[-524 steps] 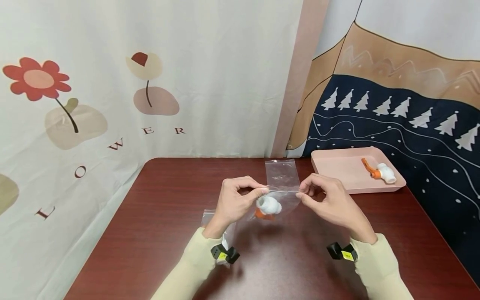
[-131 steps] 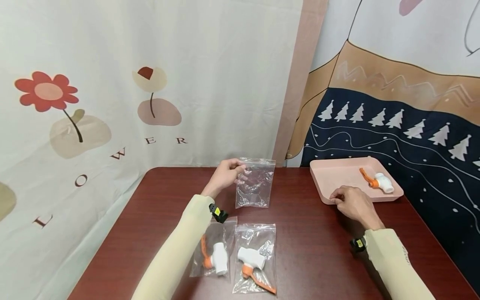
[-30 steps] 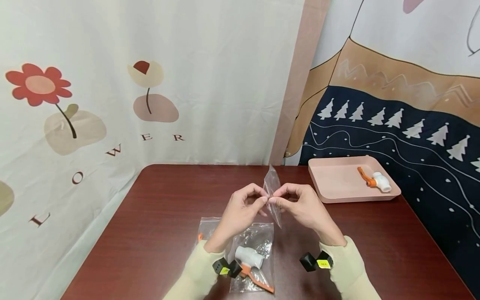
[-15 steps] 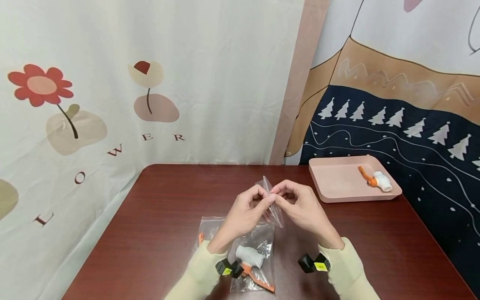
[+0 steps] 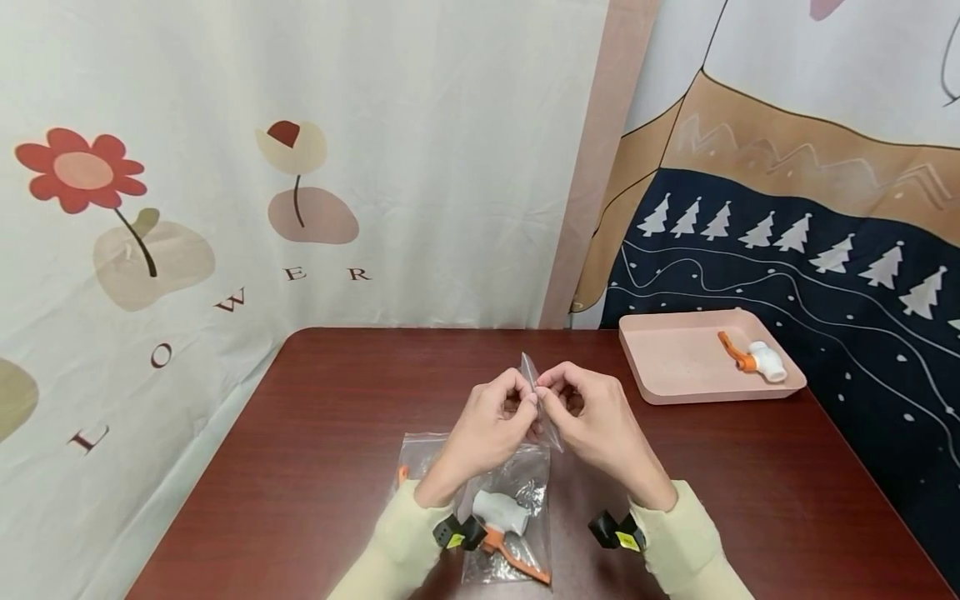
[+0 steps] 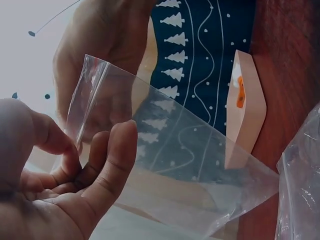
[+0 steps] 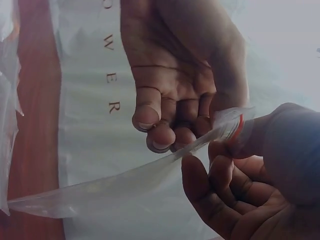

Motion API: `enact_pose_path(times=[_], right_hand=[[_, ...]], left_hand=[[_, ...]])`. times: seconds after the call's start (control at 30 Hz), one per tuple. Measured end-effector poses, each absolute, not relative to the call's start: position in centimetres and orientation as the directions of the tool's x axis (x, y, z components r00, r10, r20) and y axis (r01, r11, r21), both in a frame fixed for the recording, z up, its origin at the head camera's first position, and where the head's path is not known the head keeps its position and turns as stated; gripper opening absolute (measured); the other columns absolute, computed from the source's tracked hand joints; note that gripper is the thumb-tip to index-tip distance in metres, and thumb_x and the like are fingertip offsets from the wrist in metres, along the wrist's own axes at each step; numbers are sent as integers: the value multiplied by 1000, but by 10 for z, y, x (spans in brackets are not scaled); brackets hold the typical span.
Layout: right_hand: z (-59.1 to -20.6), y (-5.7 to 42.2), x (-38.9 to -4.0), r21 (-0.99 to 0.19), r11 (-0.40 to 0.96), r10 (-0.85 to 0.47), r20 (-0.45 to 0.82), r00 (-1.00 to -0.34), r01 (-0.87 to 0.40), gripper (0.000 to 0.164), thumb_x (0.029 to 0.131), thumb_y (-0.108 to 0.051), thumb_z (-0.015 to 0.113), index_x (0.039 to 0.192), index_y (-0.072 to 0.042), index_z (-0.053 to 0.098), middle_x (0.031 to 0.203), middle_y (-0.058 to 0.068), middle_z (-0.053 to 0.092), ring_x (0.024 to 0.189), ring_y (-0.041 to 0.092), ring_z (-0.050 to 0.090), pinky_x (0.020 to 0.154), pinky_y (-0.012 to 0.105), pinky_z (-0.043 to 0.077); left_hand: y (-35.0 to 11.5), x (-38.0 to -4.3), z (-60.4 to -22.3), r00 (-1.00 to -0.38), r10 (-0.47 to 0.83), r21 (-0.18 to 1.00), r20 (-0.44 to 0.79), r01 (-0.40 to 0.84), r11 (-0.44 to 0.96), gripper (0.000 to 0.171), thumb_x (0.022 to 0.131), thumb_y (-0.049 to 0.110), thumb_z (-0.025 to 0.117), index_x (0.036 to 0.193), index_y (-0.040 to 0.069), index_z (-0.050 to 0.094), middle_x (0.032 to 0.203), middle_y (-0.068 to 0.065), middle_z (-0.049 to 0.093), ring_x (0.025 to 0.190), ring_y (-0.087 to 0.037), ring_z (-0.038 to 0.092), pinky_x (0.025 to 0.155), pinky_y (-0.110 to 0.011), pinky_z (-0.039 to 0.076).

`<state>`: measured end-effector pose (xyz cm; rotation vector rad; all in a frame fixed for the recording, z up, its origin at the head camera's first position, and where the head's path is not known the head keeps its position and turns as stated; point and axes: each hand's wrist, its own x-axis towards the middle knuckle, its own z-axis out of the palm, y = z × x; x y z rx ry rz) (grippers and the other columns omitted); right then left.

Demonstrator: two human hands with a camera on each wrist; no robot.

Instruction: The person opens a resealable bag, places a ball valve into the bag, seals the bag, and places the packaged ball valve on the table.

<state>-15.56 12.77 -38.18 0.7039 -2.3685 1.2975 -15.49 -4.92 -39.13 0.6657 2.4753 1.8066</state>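
Between both hands, a clear zip bag (image 5: 552, 432) stands edge-on above the table; in the left wrist view the bag (image 6: 200, 165) holds nothing visible. My left hand (image 5: 483, 425) pinches its zip end between thumb and forefinger. From the other side my right hand (image 5: 600, 421) pinches the same end, fingertips nearly meeting the left's. A red strip (image 7: 240, 125) shows at the zip in the right wrist view. Below the hands lies a bagged white valve (image 5: 501, 512) with an orange lever. A second bag (image 5: 420, 450) beside it is mostly hidden by my left arm.
At the back right of the brown table (image 5: 337, 400) stands a pink tray (image 5: 675, 367). One loose white valve (image 5: 767, 361) with an orange lever lies in its right part. A printed curtain (image 5: 450, 167) hangs behind the table.
Earlier both hands held a bag containing a valve; it now lies on the table. The left hand took up another bag, and the right left the tray edge to pinch it. Lately only fingertips shift.
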Motion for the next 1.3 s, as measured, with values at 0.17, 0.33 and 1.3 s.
enact_pose_path(times=[0.17, 0.33, 1.3], right_hand=[[-385, 125, -155, -565, 503, -273, 614, -740, -654, 13, 86, 3, 72, 89, -10, 70, 70, -6, 62, 62, 1, 52, 54, 20, 49], [-384, 132, -157, -505, 555, -233, 668, -707, -661, 17, 80, 7, 68, 84, -10, 68, 68, -6, 58, 61, 3, 51, 55, 12, 42], [-367, 154, -150, -473, 541, -321, 648, -691, -695, 17, 77, 4, 70, 81, -12, 72, 68, -11, 56, 60, 2, 50, 54, 12, 43]], left_hand=[[-49, -153, -391, -909, 302, 852, 286, 385, 354, 14, 92, 4, 54, 80, 11, 53, 68, 1, 62, 56, -4, 57, 52, -19, 47], [-55, -153, -388, -930, 251, 860, 269, 349, 373, 16, 89, 3, 53, 76, 12, 50, 64, 4, 64, 56, -3, 61, 53, -20, 50], [-83, -156, -373, -934, 150, 763, 324, 351, 543, 31, 81, 4, 56, 88, 29, 73, 63, 11, 61, 54, -9, 55, 53, -22, 44]])
